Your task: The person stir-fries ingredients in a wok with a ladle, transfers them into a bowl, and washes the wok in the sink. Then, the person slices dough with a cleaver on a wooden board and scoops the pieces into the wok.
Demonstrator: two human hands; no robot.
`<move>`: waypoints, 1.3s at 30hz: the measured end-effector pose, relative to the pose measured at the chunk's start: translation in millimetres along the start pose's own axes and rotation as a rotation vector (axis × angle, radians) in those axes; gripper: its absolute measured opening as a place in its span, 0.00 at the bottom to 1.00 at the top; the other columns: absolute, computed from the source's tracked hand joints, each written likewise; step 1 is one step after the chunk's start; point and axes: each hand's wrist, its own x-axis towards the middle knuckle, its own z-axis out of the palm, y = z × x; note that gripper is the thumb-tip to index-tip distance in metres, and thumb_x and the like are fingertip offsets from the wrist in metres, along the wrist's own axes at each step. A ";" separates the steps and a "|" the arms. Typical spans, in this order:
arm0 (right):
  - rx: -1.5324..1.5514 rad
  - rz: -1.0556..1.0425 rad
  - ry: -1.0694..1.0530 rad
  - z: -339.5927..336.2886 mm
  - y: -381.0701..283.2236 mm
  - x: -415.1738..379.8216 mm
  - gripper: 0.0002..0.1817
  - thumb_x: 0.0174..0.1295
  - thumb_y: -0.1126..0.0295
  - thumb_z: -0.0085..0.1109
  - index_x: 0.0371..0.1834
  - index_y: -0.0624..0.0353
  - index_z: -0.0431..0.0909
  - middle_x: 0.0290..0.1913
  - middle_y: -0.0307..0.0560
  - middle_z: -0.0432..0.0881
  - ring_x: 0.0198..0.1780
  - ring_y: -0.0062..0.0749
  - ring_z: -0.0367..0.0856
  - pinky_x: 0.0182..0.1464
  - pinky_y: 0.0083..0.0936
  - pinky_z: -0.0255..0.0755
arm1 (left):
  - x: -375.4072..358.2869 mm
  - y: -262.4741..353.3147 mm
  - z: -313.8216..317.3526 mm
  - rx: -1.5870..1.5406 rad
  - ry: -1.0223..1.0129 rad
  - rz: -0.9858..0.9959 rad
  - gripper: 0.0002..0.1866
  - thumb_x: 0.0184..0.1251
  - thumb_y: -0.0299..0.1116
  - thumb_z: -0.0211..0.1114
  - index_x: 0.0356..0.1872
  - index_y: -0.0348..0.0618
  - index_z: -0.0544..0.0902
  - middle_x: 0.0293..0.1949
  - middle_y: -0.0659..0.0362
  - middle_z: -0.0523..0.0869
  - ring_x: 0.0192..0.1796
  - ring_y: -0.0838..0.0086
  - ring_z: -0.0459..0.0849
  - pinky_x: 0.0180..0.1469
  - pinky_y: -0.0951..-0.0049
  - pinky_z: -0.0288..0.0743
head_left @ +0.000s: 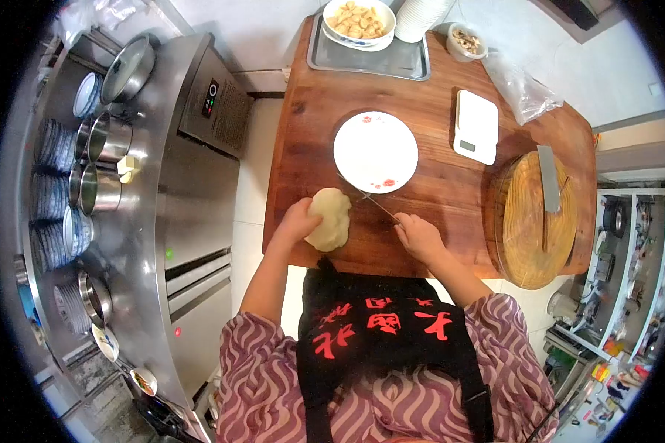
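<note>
My left hand (301, 220) grips the left side of a pale, lumpy ball of dough (331, 221) near the table's front edge. The thumb lies over the dough, and the other fingers are partly hidden. My right hand (419, 236) is closed round the end of a thin, stick-like tool (381, 207). Its far tip reaches the near rim of a round white plate (375, 153) with red flower prints; the tool's exact kind is too small to tell. The plate lies flat just beyond both hands.
A white kitchen scale (476, 127) and a round wooden chopping board (537, 221) with a cleaver (547, 179) are to the right. At the back, a metal tray (410, 64) carries a bowl of food pieces (359, 20). A steel counter (144, 221) with stacked dishes stands left.
</note>
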 end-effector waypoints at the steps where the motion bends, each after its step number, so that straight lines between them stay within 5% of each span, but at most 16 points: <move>1: -0.001 0.002 0.007 0.6 -0.5 0.3 0.13 0.62 0.66 0.49 0.48 0.56 0.70 0.35 0.53 0.77 0.37 0.48 0.79 0.36 0.41 0.74 | -7.4 5.8 1.6 0.069 0.118 0.015 0.29 0.53 0.31 0.64 0.58 0.35 0.68 0.55 0.45 0.73 0.56 0.54 0.74 0.55 0.60 0.70; 3: 0.001 0.016 0.002 1.6 -2.4 2.6 0.13 0.62 0.66 0.49 0.47 0.56 0.70 0.35 0.54 0.77 0.37 0.49 0.78 0.37 0.41 0.74 | -25.2 12.9 6.0 0.218 0.355 0.046 0.30 0.53 0.32 0.64 0.59 0.36 0.67 0.58 0.43 0.70 0.60 0.53 0.70 0.59 0.59 0.66; 6: 0.062 0.045 -0.014 2.9 -2.4 4.8 0.12 0.61 0.67 0.49 0.46 0.58 0.71 0.36 0.55 0.78 0.38 0.52 0.78 0.37 0.42 0.73 | -29.5 -4.9 22.6 0.421 0.543 0.396 0.31 0.55 0.34 0.64 0.60 0.37 0.66 0.63 0.44 0.64 0.66 0.54 0.63 0.65 0.59 0.58; 18: 0.508 0.419 0.393 2.0 19.4 -77.8 0.12 0.60 0.69 0.52 0.45 0.63 0.71 0.33 0.63 0.78 0.36 0.58 0.78 0.37 0.41 0.71 | 88.5 98.8 55.1 0.556 0.360 0.687 0.29 0.57 0.35 0.63 0.63 0.47 0.67 0.67 0.43 0.58 0.68 0.48 0.58 0.66 0.56 0.57; 19: 0.489 0.417 0.417 2.7 22.7 -83.8 0.12 0.60 0.69 0.53 0.44 0.63 0.71 0.33 0.63 0.78 0.35 0.57 0.78 0.36 0.40 0.71 | 98.7 107.8 58.3 0.587 0.471 0.718 0.24 0.56 0.35 0.63 0.57 0.49 0.73 0.64 0.42 0.62 0.64 0.47 0.63 0.63 0.56 0.61; 22: 0.573 0.546 0.379 3.5 33.1 -98.2 0.12 0.60 0.69 0.53 0.44 0.63 0.71 0.32 0.63 0.78 0.33 0.57 0.78 0.35 0.40 0.71 | 122.9 127.2 59.9 0.627 0.369 0.594 0.12 0.57 0.33 0.62 0.42 0.44 0.79 0.55 0.45 0.72 0.59 0.53 0.70 0.54 0.57 0.69; 23: 0.600 0.542 0.400 3.8 34.9 -99.7 0.09 0.61 0.70 0.52 0.41 0.62 0.70 0.30 0.56 0.76 0.31 0.46 0.75 0.33 0.34 0.69 | 138.2 120.8 67.0 0.663 0.361 0.560 0.07 0.60 0.33 0.58 0.31 0.40 0.78 0.42 0.51 0.79 0.47 0.57 0.78 0.44 0.58 0.73; 26: 0.688 0.527 0.419 -0.7 35.6 -102.2 0.04 0.64 0.73 0.49 0.33 0.61 0.69 0.22 0.35 0.71 0.24 0.14 0.67 0.26 0.15 0.62 | 113.8 131.6 61.4 0.640 0.205 0.311 0.07 0.62 0.33 0.55 0.31 0.40 0.77 0.35 0.52 0.80 0.39 0.56 0.80 0.39 0.59 0.75; 27: 0.678 0.514 0.395 4.3 41.8 -104.4 0.03 0.64 0.73 0.49 0.36 0.61 0.70 0.23 0.36 0.72 0.26 0.13 0.68 0.27 0.14 0.62 | 110.9 112.1 66.5 0.626 0.331 0.411 0.07 0.62 0.33 0.56 0.31 0.41 0.77 0.33 0.54 0.81 0.37 0.55 0.81 0.37 0.58 0.75; 30: 0.743 0.481 0.323 4.4 39.8 -98.4 0.11 0.62 0.71 0.50 0.44 0.64 0.72 0.27 0.55 0.78 0.29 0.40 0.80 0.34 0.31 0.72 | 41.2 86.6 54.8 0.569 0.434 0.406 0.08 0.62 0.34 0.56 0.36 0.39 0.77 0.40 0.52 0.82 0.43 0.55 0.80 0.43 0.59 0.75; 31: 0.663 0.410 0.320 6.1 39.7 -94.2 0.12 0.61 0.69 0.50 0.46 0.63 0.72 0.32 0.57 0.79 0.35 0.47 0.80 0.38 0.34 0.72 | 27.4 62.7 57.1 0.513 0.539 0.565 0.12 0.61 0.34 0.57 0.43 0.38 0.76 0.45 0.50 0.79 0.48 0.54 0.78 0.49 0.58 0.72; 32: 0.621 0.364 0.282 2.6 36.4 -88.5 0.13 0.61 0.68 0.51 0.46 0.62 0.72 0.34 0.57 0.79 0.36 0.50 0.80 0.39 0.35 0.72 | 17.5 38.1 61.7 0.452 0.642 0.727 0.18 0.60 0.35 0.58 0.49 0.37 0.74 0.51 0.48 0.77 0.54 0.53 0.75 0.55 0.58 0.69; 35: 0.454 0.205 0.191 -7.4 10.2 -67.2 0.14 0.60 0.66 0.52 0.47 0.59 0.73 0.39 0.56 0.79 0.40 0.55 0.77 0.41 0.40 0.72 | -28.4 -2.0 66.5 0.659 0.521 0.517 0.30 0.59 0.38 0.59 0.62 0.37 0.66 0.63 0.46 0.66 0.65 0.52 0.63 0.65 0.55 0.57; 39: 0.209 0.008 0.089 -2.8 -15.7 -28.8 0.10 0.61 0.67 0.50 0.43 0.57 0.72 0.35 0.54 0.78 0.38 0.51 0.77 0.39 0.42 0.72 | -44.8 -20.3 67.8 0.642 0.414 0.486 0.33 0.59 0.41 0.59 0.65 0.40 0.62 0.68 0.47 0.58 0.70 0.53 0.55 0.69 0.56 0.51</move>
